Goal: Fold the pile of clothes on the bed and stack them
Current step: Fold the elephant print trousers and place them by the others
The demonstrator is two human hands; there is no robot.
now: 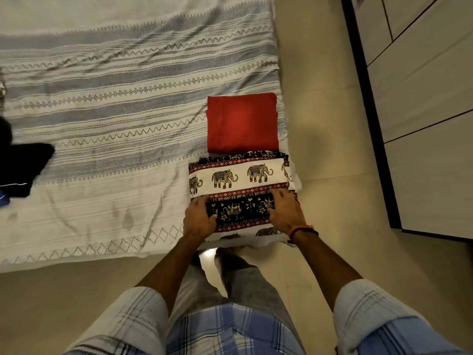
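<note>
The folded elephant-print cloth (240, 193) lies at the near right corner of the bed (115, 119), and its near edge hangs a little past the edge of the mattress. Its right edge is almost at the side edge of the bed. The left hand (198, 219) holds the left side of the cloth: the thumb lies on top of the black band and the fingers curl around the left edge. The right hand (282, 213) rests on the right side of the same band, with the fingers laid flat and spread on the fabric. I cannot tell if its thumb goes under the edge.

Just behind the printed cloth lies a folded red garment (242, 123), a neat rectangle. Its near edge touches or slightly meets the far edge of the printed cloth, and its right edge is near the side of the bed.

To the left of both folded pieces the striped bedsheet (102, 80) is open and wide, with only light wrinkles. At the far left edge of the view lies a dark, unfolded garment (23, 165), well apart from the hands.

On the right wrist there is an orange and black band (302, 230). To the right of the bed a strip of beige floor (322, 124) runs between the mattress and a pale wardrobe (422, 98) with dark edges.
</note>
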